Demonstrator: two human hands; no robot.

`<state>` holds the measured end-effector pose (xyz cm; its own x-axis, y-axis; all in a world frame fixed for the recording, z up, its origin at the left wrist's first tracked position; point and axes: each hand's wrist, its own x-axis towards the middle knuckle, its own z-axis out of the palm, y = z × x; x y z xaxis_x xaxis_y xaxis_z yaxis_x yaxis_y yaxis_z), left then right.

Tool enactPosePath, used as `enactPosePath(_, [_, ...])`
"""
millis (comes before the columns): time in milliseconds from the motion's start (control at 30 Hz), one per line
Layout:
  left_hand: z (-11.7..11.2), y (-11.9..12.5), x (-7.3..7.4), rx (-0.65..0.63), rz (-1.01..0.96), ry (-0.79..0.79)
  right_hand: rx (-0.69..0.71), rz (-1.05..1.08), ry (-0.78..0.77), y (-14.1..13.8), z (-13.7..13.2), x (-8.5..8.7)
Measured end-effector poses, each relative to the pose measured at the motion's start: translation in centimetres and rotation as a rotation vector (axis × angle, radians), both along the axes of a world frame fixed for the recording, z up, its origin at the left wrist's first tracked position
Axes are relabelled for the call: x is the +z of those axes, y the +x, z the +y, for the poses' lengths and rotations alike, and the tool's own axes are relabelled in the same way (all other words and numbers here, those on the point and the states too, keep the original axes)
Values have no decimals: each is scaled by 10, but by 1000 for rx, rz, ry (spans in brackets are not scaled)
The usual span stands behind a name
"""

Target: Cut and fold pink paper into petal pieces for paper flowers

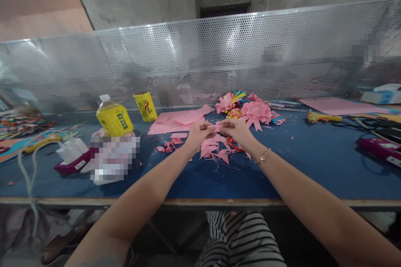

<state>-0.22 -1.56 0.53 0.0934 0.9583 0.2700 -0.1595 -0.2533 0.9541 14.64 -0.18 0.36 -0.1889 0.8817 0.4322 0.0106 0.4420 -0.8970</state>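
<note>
Both my hands meet over the middle of the blue table point(313, 158). My left hand point(198, 132) and my right hand point(238, 130) pinch a small piece of pink paper point(216, 127) between their fingertips. Under them lie pink paper scraps point(213, 150) and red-handled scissors point(232, 145), partly hidden by my right hand. A thin bracelet sits on my right wrist. Flat pink paper sheets point(178, 120) lie just beyond my left hand.
Finished pink paper flowers point(255, 110) lie behind my hands. Two yellow bottles point(114, 119) stand at the left beside a tissue pack. A yellow glue gun point(322, 117) and a large pink sheet point(338, 106) lie at the right. A perforated metal screen point(219, 50) backs the table.
</note>
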Motion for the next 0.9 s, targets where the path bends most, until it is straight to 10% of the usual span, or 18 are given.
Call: enactPosePath(900, [0,-5,7,31,-7,6,-241,-245,138,25,12,4])
